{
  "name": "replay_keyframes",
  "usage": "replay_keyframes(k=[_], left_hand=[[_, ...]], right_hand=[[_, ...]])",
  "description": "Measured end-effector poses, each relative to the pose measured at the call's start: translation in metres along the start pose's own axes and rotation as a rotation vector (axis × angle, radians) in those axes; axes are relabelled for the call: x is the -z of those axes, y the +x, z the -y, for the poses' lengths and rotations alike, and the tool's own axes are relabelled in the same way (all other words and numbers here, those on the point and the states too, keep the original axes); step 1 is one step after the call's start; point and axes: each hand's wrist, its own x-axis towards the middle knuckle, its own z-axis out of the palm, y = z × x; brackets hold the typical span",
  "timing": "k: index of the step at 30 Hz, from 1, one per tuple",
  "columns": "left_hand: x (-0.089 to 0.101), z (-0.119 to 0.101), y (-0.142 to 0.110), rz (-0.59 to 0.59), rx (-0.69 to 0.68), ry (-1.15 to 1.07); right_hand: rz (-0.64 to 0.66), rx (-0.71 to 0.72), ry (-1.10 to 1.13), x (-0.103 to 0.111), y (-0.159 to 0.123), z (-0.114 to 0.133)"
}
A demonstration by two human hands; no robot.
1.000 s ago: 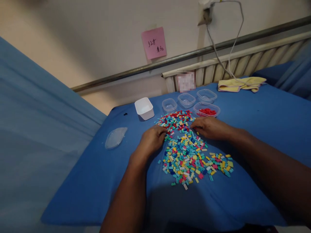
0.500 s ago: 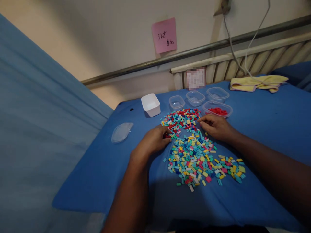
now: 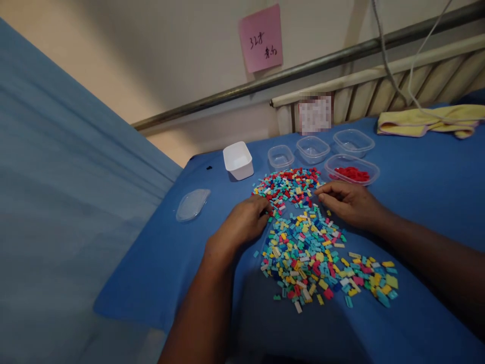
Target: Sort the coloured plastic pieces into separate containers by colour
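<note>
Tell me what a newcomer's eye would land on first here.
Probably the bright spread of small multicoloured pieces across the middle of the blue surface, between the two hands. Next, likely the red pieces in a clear container behind the right hand, and the pink note on the wall above.

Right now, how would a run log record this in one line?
left hand: at far toy-brick pile | right hand: beside it | clear tub: red bricks
</note>
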Motion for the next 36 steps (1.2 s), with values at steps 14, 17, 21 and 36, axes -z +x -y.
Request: replay_keyframes(k=[14,17,21,36], left_hand=[[0.0,0.011,0.003,-0.122,0.1,-0.117],[0.004,0.009,0.0,-0.111,0.013,-0.18],[-0.002,0.003,0.002,-0.047,-0.048,-0.093],[0.005,-0.003,0.001,0.049,-0.023,-0.029]], right_hand=[[0.014,0.036,-0.047,0.002,0.0,0.0],[0.022,0.029,-0.04,0.002,0.001,-0.001],[0.013,0.025,-0.051,0.002,0.001,-0.001],[0.044,0.03,-0.031,0.002,0.0,-0.005]])
